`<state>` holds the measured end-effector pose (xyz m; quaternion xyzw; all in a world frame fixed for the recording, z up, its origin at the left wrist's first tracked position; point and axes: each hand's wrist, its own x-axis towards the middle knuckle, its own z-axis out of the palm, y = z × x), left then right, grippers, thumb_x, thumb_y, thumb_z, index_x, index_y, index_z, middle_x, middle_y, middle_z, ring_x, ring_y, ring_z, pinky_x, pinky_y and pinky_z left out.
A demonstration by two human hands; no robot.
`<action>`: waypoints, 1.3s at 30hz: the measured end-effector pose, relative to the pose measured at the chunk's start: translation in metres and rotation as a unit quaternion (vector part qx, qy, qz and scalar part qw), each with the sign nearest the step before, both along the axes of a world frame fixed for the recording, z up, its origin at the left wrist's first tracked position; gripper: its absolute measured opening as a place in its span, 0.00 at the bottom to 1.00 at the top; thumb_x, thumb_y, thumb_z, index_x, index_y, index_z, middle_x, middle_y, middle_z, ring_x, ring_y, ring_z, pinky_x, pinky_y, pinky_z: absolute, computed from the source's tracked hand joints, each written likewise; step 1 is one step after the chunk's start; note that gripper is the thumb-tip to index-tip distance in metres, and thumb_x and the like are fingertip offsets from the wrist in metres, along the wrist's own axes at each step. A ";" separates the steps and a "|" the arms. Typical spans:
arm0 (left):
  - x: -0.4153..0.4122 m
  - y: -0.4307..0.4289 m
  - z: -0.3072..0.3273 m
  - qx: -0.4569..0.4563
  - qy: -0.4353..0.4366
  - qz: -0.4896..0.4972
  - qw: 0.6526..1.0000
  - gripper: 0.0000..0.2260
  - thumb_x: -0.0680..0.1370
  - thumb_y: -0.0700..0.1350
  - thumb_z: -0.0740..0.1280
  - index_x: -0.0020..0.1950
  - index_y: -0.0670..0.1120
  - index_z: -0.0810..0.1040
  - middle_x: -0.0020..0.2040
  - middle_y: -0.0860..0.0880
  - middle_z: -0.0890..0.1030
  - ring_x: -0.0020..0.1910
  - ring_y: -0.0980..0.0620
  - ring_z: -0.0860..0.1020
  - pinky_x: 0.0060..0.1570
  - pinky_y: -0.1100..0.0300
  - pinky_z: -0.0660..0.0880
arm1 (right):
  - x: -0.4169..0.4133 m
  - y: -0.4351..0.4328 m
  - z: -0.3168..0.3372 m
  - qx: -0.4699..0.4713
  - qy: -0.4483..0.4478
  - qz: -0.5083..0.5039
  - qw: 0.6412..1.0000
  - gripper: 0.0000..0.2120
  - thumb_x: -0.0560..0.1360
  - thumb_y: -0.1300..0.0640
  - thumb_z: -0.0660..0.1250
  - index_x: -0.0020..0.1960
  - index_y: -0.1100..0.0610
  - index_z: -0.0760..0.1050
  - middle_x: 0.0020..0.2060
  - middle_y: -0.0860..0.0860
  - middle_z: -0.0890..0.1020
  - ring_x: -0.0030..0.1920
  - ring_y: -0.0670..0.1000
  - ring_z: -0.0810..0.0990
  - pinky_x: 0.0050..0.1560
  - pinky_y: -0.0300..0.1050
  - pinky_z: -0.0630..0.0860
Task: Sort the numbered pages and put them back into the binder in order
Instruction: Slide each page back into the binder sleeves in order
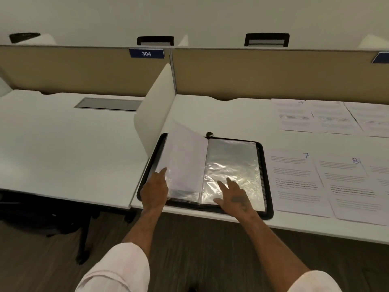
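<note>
1. The zip binder point(268, 186) lies open near the front edge of the white desk point(221, 114), right next to the divider point(155, 114).
2. Left hand point(154, 191) is at the outer edge of the half-raised sleeves point(185, 157) with the index finger straight. The thumb's hidden, so I can't tell if it's pinching them.
3. Right hand point(233, 197) lies flat with fingers spread on the empty plastic sleeve point(231, 163), gripping nothing.
4. Page 7 point(294, 182) and page 8 point(353, 192) lie to the right of the binder, with more sheets point(315, 116) behind them.
</note>
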<state>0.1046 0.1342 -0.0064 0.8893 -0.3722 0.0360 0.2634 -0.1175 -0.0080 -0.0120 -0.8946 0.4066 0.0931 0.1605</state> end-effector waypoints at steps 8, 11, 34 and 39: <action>0.037 0.021 -0.022 0.150 0.074 -0.005 0.986 0.12 0.82 0.41 0.57 0.62 0.46 0.76 0.57 0.45 0.81 0.53 0.45 0.79 0.52 0.50 0.76 | -0.013 0.011 -0.036 0.051 0.082 -0.034 0.995 0.39 0.77 0.30 0.50 0.79 0.45 0.39 0.78 0.56 0.35 0.78 0.60 0.37 0.75 0.64 0.45; 0.047 0.027 -0.037 0.159 0.078 -0.015 0.984 0.12 0.83 0.43 0.56 0.60 0.45 0.77 0.62 0.43 0.78 0.57 0.44 0.78 0.56 0.49 0.75 | -0.015 0.015 -0.041 0.046 0.095 -0.038 0.994 0.38 0.77 0.30 0.48 0.79 0.45 0.39 0.78 0.57 0.36 0.78 0.60 0.39 0.75 0.65 0.45; -0.086 -0.264 0.049 0.102 -0.149 -0.286 0.941 0.37 0.78 0.68 0.44 0.81 0.47 0.51 0.80 0.42 0.54 0.79 0.40 0.53 0.72 0.36 0.52 | -0.105 -0.198 0.067 -0.177 -0.035 -0.144 0.973 0.47 0.66 0.26 0.24 0.80 0.47 0.41 0.78 0.58 0.39 0.78 0.61 0.39 0.74 0.66 0.42; -0.141 -0.347 0.042 0.127 -0.127 -0.276 0.944 0.35 0.79 0.67 0.47 0.80 0.46 0.54 0.79 0.41 0.59 0.78 0.39 0.57 0.70 0.34 0.57 | -0.158 -0.284 0.066 -0.150 -0.035 -0.156 0.976 0.49 0.68 0.26 0.23 0.80 0.49 0.51 0.79 0.59 0.46 0.78 0.63 0.45 0.73 0.67 0.44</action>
